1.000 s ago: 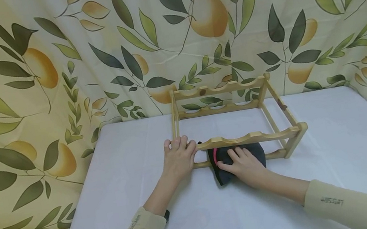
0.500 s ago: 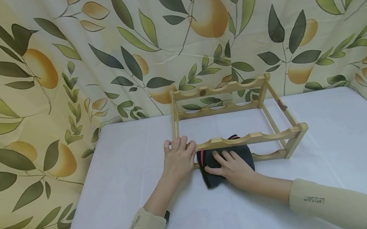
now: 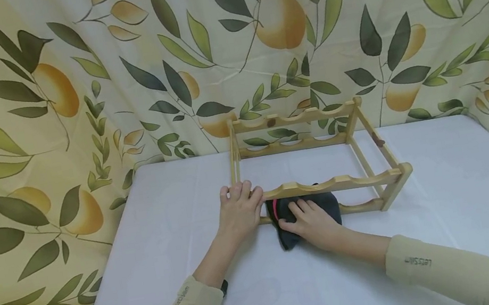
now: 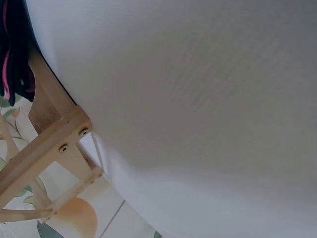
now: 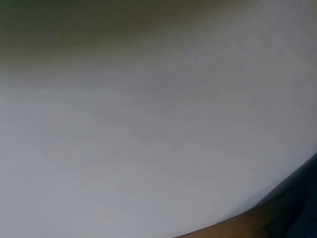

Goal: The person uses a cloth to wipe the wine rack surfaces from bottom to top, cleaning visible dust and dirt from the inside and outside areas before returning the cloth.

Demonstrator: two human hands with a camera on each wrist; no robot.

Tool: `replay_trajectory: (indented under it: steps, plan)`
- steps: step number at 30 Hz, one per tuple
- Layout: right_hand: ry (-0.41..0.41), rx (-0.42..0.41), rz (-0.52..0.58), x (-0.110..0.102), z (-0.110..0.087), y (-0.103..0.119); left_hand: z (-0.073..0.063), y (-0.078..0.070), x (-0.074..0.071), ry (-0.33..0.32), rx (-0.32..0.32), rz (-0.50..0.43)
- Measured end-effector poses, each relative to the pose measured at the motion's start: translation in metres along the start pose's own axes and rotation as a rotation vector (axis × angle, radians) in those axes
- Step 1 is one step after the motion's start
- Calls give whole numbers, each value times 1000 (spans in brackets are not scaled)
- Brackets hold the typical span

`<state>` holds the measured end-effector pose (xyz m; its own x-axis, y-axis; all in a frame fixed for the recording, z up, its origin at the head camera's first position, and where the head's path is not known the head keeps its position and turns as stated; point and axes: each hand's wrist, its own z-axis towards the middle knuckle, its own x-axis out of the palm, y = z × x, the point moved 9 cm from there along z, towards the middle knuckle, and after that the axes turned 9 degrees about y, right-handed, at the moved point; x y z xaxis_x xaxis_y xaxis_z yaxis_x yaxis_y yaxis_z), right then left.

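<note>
A light wooden rack [image 3: 337,184] with scalloped rails stands on the white-covered table. My left hand [image 3: 238,210] grips its front left corner, fingers over the top. My right hand [image 3: 313,224] holds a dark cloth [image 3: 328,203] with a pink stripe around the rack's lower front rail [image 3: 361,206]; the rail is covered there. A bit of the cloth shows just above the upper front rail. In the left wrist view, the cloth [image 4: 20,59] hangs beside the rack's end frame [image 4: 49,144]. The right wrist view catches only an edge of dark cloth [image 5: 304,213] and some wood [image 5: 237,227].
A curtain [image 3: 228,58] printed with fruit and leaves hangs close behind the table and along its left side. The rack's rear rails [image 3: 292,145] stand near the table's back edge. White tablecloth [image 3: 450,193] extends to the right of the rack.
My right hand slid left along the lower rail with the cloth, then shifted slightly back to the right. My left hand has stayed on the rack's corner.
</note>
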<state>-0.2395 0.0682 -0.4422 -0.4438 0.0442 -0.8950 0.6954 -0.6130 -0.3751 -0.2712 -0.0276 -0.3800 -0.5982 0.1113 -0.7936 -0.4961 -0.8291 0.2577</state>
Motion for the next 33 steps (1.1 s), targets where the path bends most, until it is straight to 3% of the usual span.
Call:
replay_trajectory:
  steps: [4, 9, 15, 22, 29, 33]
  plan:
    - [-19, 13, 35, -9, -10, -9, 0, 1, -1, -8, 0, -9]
    - [-102, 58, 95, -25, -30, -27, 0, 2, -2, -13, -10, -28]
    - [-165, -59, 98, -31, -38, -14, 0, 2, 0, -3, -16, -18]
    - [-84, -181, 44, -23, -19, 17, 1, 1, 1, 17, -12, -37]
    - [-1, -202, 2, -16, -12, 27, 1, 0, 0, 25, -14, -30]
    - [32, -173, -4, -12, -10, 27, 1, -1, 0, 19, -16, -21]
